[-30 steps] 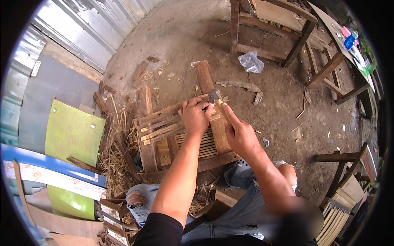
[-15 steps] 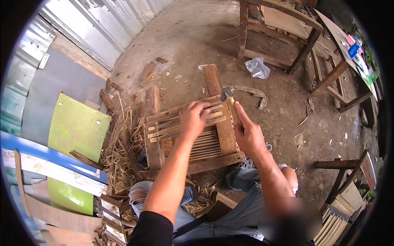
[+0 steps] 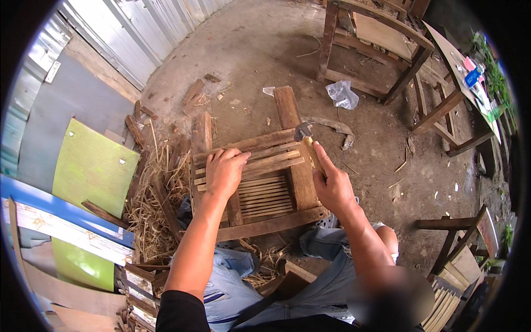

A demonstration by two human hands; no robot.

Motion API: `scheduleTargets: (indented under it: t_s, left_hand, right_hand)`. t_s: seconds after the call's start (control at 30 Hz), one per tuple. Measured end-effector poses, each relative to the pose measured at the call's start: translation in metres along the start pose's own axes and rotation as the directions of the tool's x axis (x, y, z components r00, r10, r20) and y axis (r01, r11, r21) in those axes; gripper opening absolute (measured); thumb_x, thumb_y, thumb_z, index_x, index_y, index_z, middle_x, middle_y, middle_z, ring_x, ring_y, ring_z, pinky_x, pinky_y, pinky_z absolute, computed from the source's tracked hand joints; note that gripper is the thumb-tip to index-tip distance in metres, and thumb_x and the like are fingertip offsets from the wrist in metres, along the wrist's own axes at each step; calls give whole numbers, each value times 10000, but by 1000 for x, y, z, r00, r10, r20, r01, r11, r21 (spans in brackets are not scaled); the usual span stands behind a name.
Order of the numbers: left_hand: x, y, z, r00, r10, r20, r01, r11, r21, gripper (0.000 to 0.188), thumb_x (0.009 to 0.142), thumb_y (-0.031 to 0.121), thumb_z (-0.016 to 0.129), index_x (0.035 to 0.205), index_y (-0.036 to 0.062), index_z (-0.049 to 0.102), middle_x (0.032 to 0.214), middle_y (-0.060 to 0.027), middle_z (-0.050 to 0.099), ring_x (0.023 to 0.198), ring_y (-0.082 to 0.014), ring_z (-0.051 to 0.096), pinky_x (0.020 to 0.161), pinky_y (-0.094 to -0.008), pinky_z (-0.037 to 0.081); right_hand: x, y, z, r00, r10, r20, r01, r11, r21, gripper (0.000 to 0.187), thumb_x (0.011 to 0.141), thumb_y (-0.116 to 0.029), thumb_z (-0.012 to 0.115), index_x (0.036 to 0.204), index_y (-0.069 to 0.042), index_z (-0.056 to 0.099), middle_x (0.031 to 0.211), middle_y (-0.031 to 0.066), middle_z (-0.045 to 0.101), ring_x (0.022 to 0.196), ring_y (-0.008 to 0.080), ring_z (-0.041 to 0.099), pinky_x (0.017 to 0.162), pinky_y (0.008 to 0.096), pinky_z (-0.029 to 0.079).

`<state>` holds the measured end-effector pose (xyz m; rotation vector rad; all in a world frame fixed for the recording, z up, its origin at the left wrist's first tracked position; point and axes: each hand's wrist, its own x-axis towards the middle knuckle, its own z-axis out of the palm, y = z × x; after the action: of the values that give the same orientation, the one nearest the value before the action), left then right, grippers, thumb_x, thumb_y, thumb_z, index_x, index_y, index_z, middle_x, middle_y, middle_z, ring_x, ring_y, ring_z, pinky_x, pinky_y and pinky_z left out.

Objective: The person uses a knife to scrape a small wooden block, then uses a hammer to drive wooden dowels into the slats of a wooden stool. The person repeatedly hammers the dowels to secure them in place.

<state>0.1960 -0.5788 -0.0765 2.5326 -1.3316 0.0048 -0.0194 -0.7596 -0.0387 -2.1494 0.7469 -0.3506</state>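
Observation:
A wooden frame (image 3: pixel 265 224), like a small chair or stool with a slatted seat (image 3: pixel 265 197), lies in front of my knees. Loose wooden slats (image 3: pixel 274 164) lie across its far part, slightly slanted. Over their left end is my left hand (image 3: pixel 223 170), its fingers bent around them. My right hand (image 3: pixel 336 187) is closed round the handle of a hammer (image 3: pixel 303 131), index finger stretched along it. The hammer's dark metal head sits just above the frame's right rail (image 3: pixel 302 177); whether it touches is hard to tell.
Wood shavings and offcuts (image 3: pixel 152 196) pile up to the left. Green panels (image 3: pixel 94 166) lean beside a metal wall (image 3: pixel 119 39). Wooden chair frames (image 3: pixel 406 77) stand at the far right, a clear plastic bag (image 3: pixel 342 95) near them. Another slatted piece (image 3: pixel 442 304) is at lower right.
My left hand has moved left along the slats and come down on their left end. The right hand still holds the hammer in nearly the same place. The view has shifted slightly.

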Motion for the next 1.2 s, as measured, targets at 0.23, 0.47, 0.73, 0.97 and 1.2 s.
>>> scheduleTargets:
  t_s: [0.23, 0.47, 0.73, 0.97, 1.2]
  left_hand:
    - [5, 4, 0, 1000, -1, 5, 1, 999, 47, 317, 910, 50, 595, 1139, 217, 738, 1079, 22, 674, 1042, -208, 574, 949, -377, 400]
    - [5, 6, -2, 999, -15, 32, 11, 994, 111, 371, 899, 8, 584, 1132, 246, 745, 1064, 40, 675, 1026, -167, 563, 927, -349, 367]
    - [3, 4, 6, 998, -12, -58, 14, 999, 32, 273, 896, 65, 635, 1063, 235, 768, 952, 38, 650, 969, -173, 564, 872, -342, 354]
    - [3, 1, 7, 998, 11, -69, -11, 1000, 7, 297, 909, 57, 605, 1079, 241, 765, 977, 43, 650, 973, -170, 562, 866, -354, 350]
    - [1, 0, 10, 996, -9, -85, 8, 1000, -11, 288, 891, 61, 620, 1062, 239, 771, 968, 42, 646, 967, -179, 565, 863, -360, 352]
  right_hand:
    - [2, 1, 5, 991, -98, -87, 100, 995, 17, 622, 885, -51, 533, 1486, -146, 400, 905, 301, 641, 836, 470, 643, 723, 493, 499]
    - [1, 2, 5, 998, -53, -41, 53, 999, -10, 612, 895, -66, 547, 1484, -146, 404, 909, 292, 651, 853, 462, 651, 728, 487, 515]
    - [-3, -2, 8, 947, -237, -216, 249, 968, 27, 611, 907, -53, 553, 1490, -154, 400, 907, 282, 651, 830, 457, 656, 724, 487, 516]
    - [-2, -3, 11, 986, -136, -94, 129, 989, -78, 629, 911, -13, 550, 1501, -158, 390, 899, 269, 649, 821, 444, 661, 711, 473, 516]
    - [-1, -4, 11, 978, -174, -111, 164, 982, -93, 617, 912, -38, 558, 1497, -135, 387, 890, 293, 647, 815, 448, 661, 696, 491, 508]
